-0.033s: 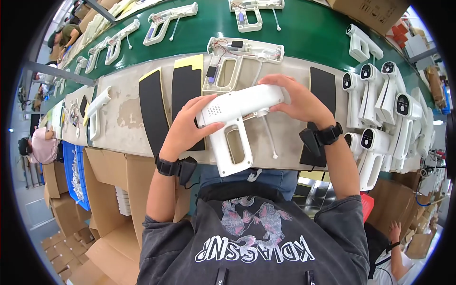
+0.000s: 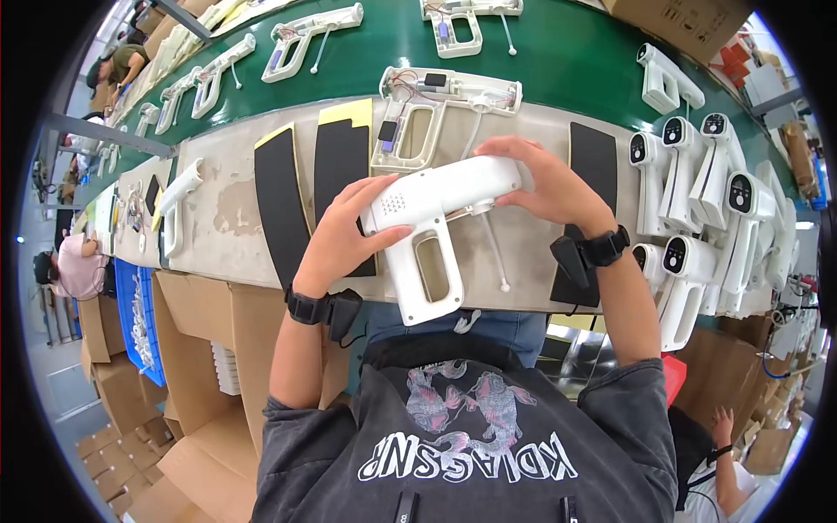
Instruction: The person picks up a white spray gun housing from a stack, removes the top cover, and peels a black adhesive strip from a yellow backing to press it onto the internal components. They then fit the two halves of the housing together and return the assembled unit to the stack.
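Between my hands is a white gun-shaped handheld device [image 2: 440, 190], its looped handle pointing toward me. My left hand [image 2: 344, 234] is closed around its left end, thumb near the top of the handle and fingers over the vented side. Around the right end of the barrel curl the fingers of my right hand [image 2: 558, 185]. A thin white rod with a small ball tip [image 2: 498, 253] hangs below the barrel. Just beyond lies an opened device shell [image 2: 493, 91], wires, a purple part and black pads showing inside; the held device partly overlaps it.
Black pads with yellow edges [image 2: 281, 200] lie left and right on the grey bench [image 2: 231, 205]. Several finished devices with dark displays [image 2: 678, 254] crowd the right side. More open shells [image 2: 305, 39] lie on the green belt [image 2: 384, 44]. Cardboard boxes [image 2: 196, 305] and a blue bin [image 2: 131, 336] stand left.
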{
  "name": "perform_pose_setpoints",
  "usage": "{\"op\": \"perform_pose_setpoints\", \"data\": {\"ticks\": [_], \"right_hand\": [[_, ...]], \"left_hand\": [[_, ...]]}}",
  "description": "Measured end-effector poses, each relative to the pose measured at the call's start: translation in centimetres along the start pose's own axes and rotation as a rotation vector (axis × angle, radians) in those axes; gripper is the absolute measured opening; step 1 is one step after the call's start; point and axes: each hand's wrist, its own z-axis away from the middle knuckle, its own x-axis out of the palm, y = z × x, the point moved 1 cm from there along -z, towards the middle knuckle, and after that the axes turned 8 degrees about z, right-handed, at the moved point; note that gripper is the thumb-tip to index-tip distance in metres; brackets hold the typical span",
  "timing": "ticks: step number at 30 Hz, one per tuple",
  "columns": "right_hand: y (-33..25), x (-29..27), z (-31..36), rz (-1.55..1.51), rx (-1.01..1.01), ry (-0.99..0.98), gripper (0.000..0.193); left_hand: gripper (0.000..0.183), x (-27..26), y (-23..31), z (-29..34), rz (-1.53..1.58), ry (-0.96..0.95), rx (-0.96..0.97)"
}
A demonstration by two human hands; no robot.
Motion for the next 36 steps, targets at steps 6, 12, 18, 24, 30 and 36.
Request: {"op": "perform_pose_setpoints", "data": {"ticks": [6, 12, 18, 24, 30, 36], "right_hand": [[0.0, 0.2, -0.1, -0.02, 0.024, -0.05, 0.067], [0.3, 0.4, -0.2, 0.003, 0.015, -0.073, 0.069], [0.5, 0.7, -0.2, 0.052, -0.088, -0.077, 0.069], [0.6, 0.7, -0.7, 0.101, -0.126, -0.069, 0.068], [1.3, 1.2, -0.7, 0.151, -0.105, -0.073, 0.071], [0.4, 0.5, -2.7, 0.101, 0.068, -0.229, 0.076]], "left_hand": [[0.067, 0.3, -0.3, 0.5, -0.045, 0.015, 0.01], [0.068, 1.1, -0.1, 1.0, 0.072, 0.066, -0.022], [0.068, 1.8, -0.2, 1.6, -0.026, 0.101, 0.008], [0.068, 2.1, -0.9, 1.5, -0.03, 0.112, 0.015], [0.07, 2.3, -0.5, 1.0, -0.17, 0.037, 0.002], [0.074, 1.7, -0.2, -0.2, -0.242, -0.193, -0.076]]}}
